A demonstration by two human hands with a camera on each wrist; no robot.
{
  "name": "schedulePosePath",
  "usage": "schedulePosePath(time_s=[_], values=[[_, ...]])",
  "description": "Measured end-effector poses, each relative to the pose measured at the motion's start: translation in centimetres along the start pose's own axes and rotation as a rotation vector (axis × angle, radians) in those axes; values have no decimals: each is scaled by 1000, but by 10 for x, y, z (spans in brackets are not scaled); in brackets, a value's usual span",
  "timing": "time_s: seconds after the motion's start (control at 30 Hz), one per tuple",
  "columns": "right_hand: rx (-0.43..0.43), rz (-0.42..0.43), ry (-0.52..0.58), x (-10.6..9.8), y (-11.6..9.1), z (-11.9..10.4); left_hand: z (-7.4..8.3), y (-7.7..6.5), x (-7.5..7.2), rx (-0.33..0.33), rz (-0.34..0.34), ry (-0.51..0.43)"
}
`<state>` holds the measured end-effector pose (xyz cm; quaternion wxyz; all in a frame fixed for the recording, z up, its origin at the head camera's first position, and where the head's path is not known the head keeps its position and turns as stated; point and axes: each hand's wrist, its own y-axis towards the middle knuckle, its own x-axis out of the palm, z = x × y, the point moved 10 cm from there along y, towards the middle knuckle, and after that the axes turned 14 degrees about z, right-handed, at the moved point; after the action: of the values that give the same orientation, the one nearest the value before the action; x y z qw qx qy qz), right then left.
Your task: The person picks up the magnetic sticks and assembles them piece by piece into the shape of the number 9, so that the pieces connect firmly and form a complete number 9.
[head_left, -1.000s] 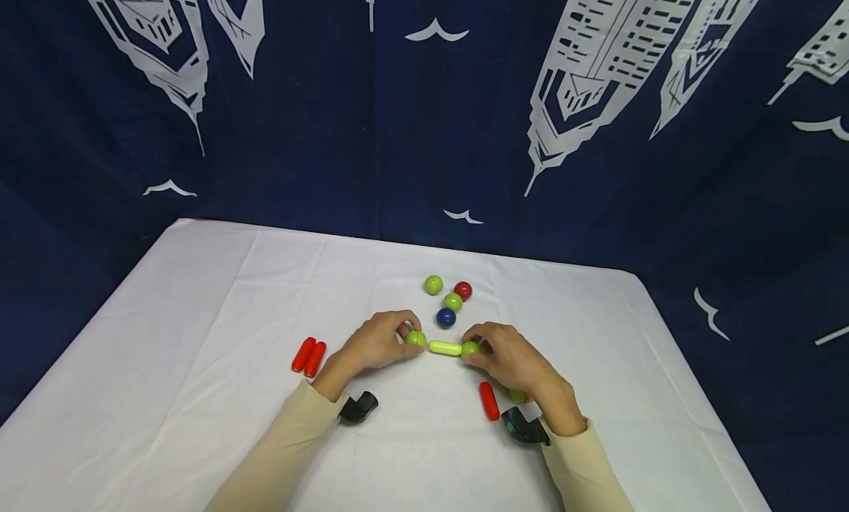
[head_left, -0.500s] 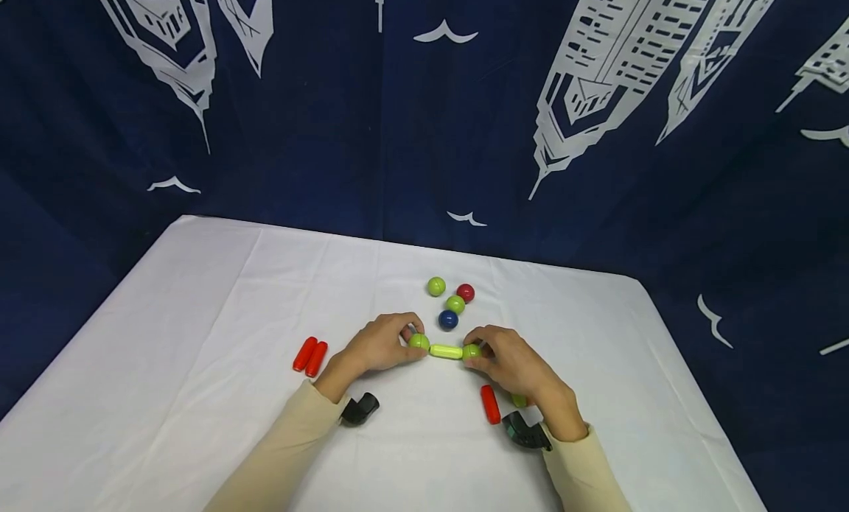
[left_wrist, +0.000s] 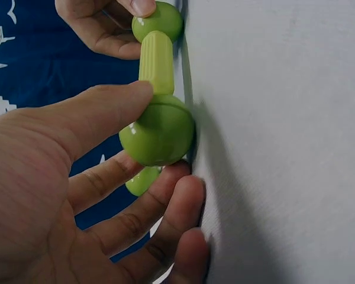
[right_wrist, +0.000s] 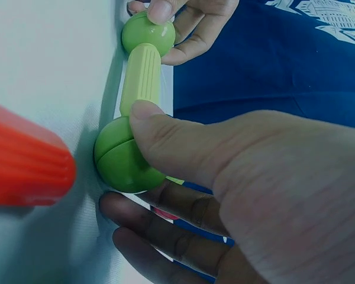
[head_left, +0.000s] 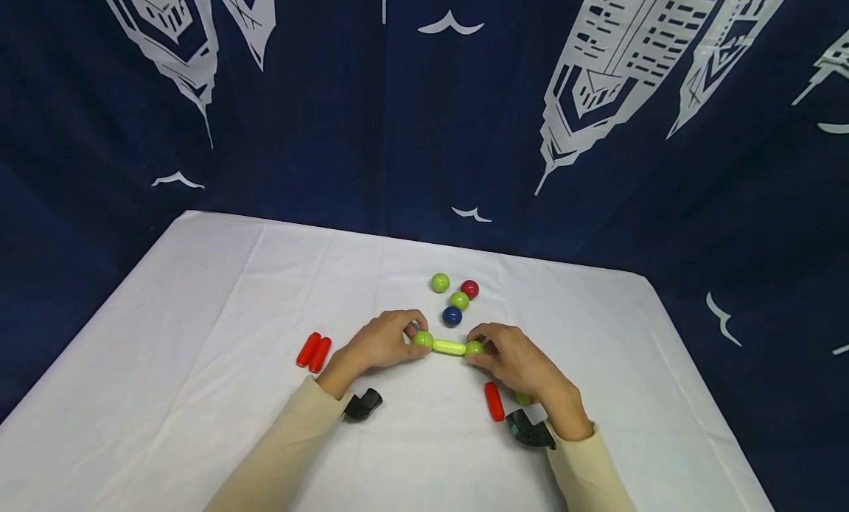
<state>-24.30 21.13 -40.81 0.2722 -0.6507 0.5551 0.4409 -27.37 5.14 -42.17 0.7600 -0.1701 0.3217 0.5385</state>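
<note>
My left hand (head_left: 383, 341) pinches a green ball (left_wrist: 160, 139) between thumb and fingers, close over the white cloth. A second green ball (right_wrist: 121, 163) is pinched by my right hand (head_left: 516, 357). Between the two balls lies a ridged yellow-green rod (head_left: 449, 348), its ends right against them, so the three form a dumbbell shape. The right thumb overlaps the joint in the right wrist view, and the left thumb tip reaches the rod's near end in the left wrist view.
Behind the hands sit two loose green balls (head_left: 440, 282), a red ball (head_left: 469, 289) and a blue ball (head_left: 452, 316). Two red rods (head_left: 315, 352) lie left of the left hand. Another red rod (head_left: 494, 401) and a partly hidden yellow-green piece (head_left: 523, 398) lie by the right wrist.
A small gap between the left ball and the rod has closed as my left hand moved slightly right. The right hand keeps its hold, and the head view has shifted a little.
</note>
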Motion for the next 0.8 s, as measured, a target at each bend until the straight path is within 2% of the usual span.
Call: schedulePosePath(time_s=[0.2,0.3,0.5,0.63,0.8], values=[[-13,-8,-15,-1,0,-1,3,-3,-17,-18,23,15],[-13,-1,-15,-1,1,-1,9,-8,-30,-1,31,-13],[8,-5,-10,0,-1,3,16,-25,-50,42,-5,-66],[2,3,-12,-2,-2,3,9,-37,-64,56,-4,-57],[-8,1,-14,-2,0,0,-13,-49,-86,44,22,-30]])
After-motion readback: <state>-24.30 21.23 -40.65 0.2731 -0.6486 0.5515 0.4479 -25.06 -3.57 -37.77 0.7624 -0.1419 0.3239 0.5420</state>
